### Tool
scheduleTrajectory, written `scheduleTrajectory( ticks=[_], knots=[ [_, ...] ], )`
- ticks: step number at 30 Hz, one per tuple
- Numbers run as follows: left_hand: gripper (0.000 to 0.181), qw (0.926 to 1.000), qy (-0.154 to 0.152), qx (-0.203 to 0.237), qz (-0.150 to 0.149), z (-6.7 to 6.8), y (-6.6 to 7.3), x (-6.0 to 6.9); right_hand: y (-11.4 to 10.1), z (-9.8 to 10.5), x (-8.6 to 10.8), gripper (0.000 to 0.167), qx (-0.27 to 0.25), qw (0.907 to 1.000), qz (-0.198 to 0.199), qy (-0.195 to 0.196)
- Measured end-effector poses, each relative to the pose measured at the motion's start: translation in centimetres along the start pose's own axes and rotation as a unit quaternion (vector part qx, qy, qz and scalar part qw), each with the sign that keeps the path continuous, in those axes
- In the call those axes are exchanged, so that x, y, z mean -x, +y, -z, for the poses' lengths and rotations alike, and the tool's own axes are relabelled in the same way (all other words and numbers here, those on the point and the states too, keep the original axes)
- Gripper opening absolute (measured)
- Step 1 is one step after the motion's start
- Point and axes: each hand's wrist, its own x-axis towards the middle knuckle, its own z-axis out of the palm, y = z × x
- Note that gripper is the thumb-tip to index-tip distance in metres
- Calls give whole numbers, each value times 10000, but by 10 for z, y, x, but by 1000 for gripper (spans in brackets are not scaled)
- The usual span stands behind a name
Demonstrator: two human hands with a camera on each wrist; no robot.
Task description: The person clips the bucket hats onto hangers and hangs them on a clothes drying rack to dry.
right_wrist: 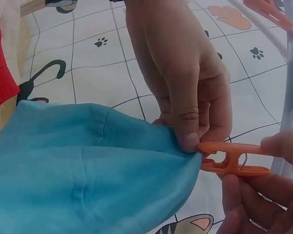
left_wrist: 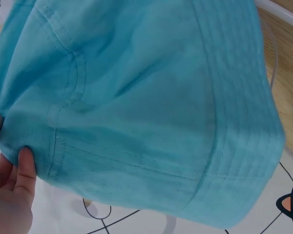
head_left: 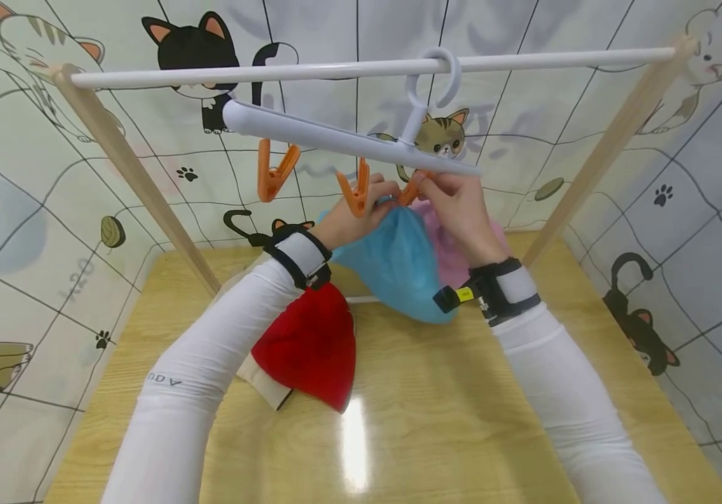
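Blue hat [head_left: 398,262], below the tilted hanger [head_left: 335,138]; crown bunched by the left hand [head_left: 343,222], fingers pinched together on it, apparently to steady cloth for clipping. Orange clip [right_wrist: 232,163], against the crown; handles pinched by the right hand's fingers [right_wrist: 285,146], presumably working its spring. Pink item [head_left: 444,246], behind, largely hidden. Clip's bite on cloth: cannot tell.

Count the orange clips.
3: left clip and middle clip under the hanger, right clip in the right hand at the blue hat. Others may be hidden.
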Motion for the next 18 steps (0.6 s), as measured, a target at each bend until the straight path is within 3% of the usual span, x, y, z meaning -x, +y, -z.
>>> scheduleTrajectory(
  ticks=[8, 18],
  knots=[
    [7, 9999, 96, 89, 37, 0, 2, -3, 22, 8, -8, 20, -271, 9994, 76, -225],
    [10, 9974, -79, 494, 521, 1, 4, -8, 25, 11, -10, 22, -110, 9998, -136, -105]
  ],
)
